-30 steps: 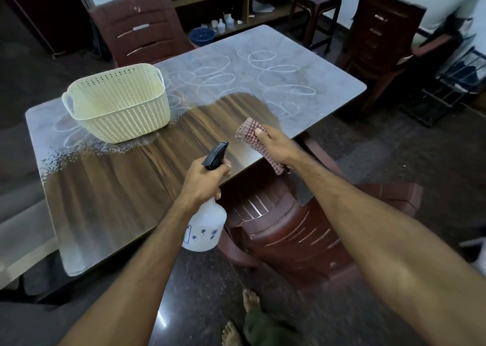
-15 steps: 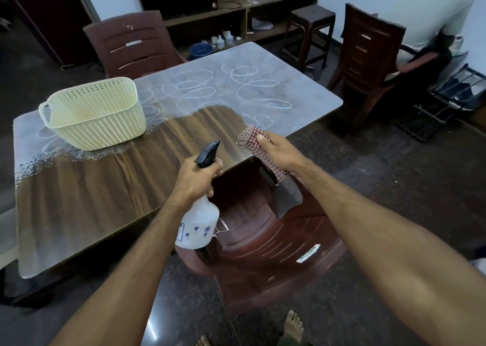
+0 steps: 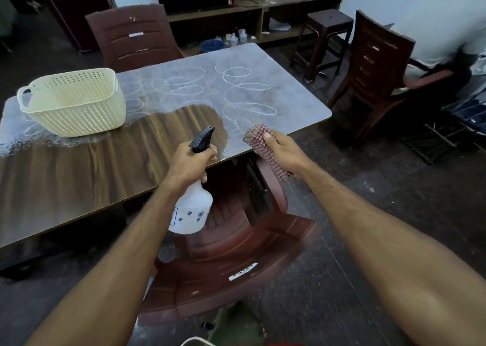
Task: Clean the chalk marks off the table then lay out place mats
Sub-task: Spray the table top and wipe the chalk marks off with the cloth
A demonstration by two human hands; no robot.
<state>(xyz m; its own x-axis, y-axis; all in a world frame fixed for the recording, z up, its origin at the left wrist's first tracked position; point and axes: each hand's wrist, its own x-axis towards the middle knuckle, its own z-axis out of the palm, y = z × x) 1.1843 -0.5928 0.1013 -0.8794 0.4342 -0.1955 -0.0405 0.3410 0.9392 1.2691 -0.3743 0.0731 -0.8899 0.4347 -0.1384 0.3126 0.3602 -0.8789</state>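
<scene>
The left hand is wrapped tight around the neck of a spray bottle. The bottle is white with small blue flowers on it, and its black top sticks up above the fingers. The bottle hangs just past the near edge of the table, over a brown chair pushed in under that edge.

The right hand is closed around a checked cloth. The cloth is red and white. One end pokes up above the thumb and the other end hangs down below the hand. The top of the cloth is right at the near edge of the table, close to the right corner. I cannot tell if it touches the table top.

The chalk marks are white loops drawn all over the far half of the table, ahead of both hands. That part looks gray and dusty. The near part of the table, to the left of the hands, is dark, shiny wood.

A cream basket with little holes sits on the far left of the table, well away from both hands. Another brown chair stands behind the table on the far side.
</scene>
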